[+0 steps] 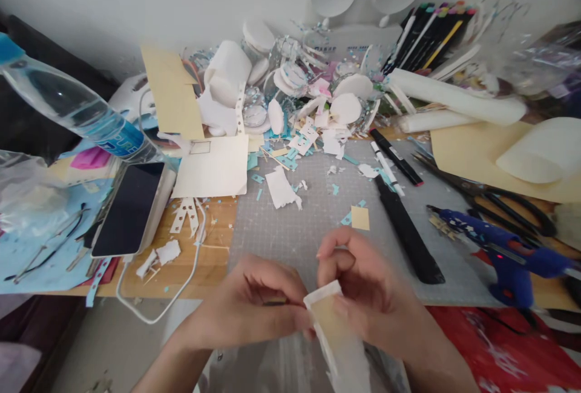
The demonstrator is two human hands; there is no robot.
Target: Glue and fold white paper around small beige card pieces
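Low in the middle of the head view, between my two hands, is a strip of white paper (347, 363) with a yellowish piece showing through its upper part. My left hand (267, 305) pinches the strip's left edge between thumb and fingers. From the other side my right hand (367, 296) has its thumb pressed on the strip, near the folded top end, with its fingers curled above. The strip's lower end hangs toward me and runs out of view. Just beyond my hands lies a grey cutting mat (281, 235) with a small yellow paper square (360, 218).
A blue glue gun (499, 254), black scissors (490, 196), a black flat case (408, 229) and markers (396, 157) lie at right. Paper scraps (282, 188) litter the mat. At left are a phone (131, 208), its white cable (195, 260) and a water bottle (82, 105).
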